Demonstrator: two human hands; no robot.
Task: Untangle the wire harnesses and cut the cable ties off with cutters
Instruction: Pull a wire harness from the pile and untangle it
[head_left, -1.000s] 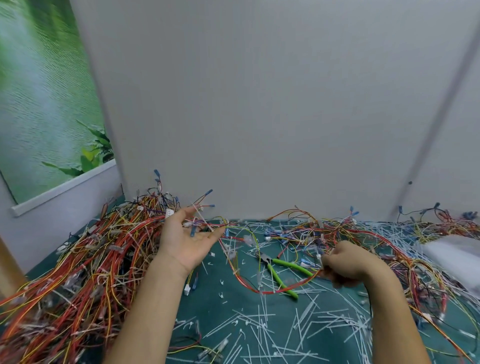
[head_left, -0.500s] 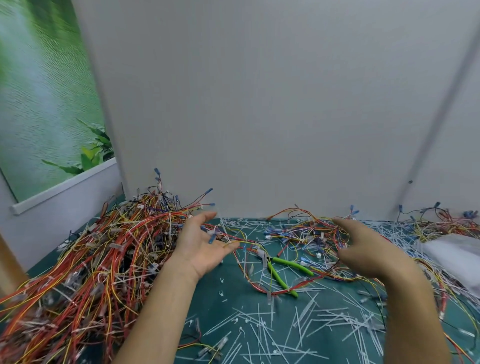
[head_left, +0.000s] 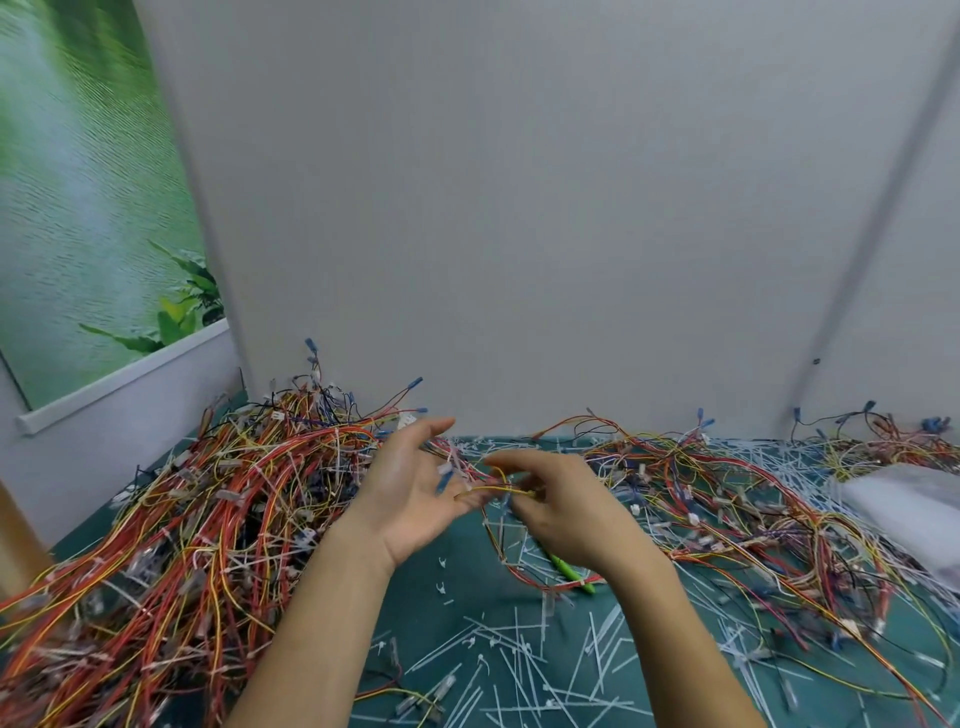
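- Step looked like untangling: the right hand (head_left: 566, 501) had its grip pinched on a yellow-orange harness wire (head_left: 498, 490), held above the worktop (head_left: 441, 597).
- The left hand (head_left: 410, 488) had its grip spread, palm up, fingertips at the wire's left end. Contact was too blurred to call.
- The cutters (head_left: 571, 572) lay on the worktop under the right wrist, green handles partly hidden, in neither hand.
- Next move probably needed the wire worked clear of the loose tangle (head_left: 727, 493), a tie located, then one hand freed for the cutters.
- The harness pile (head_left: 208, 519) sat at left.
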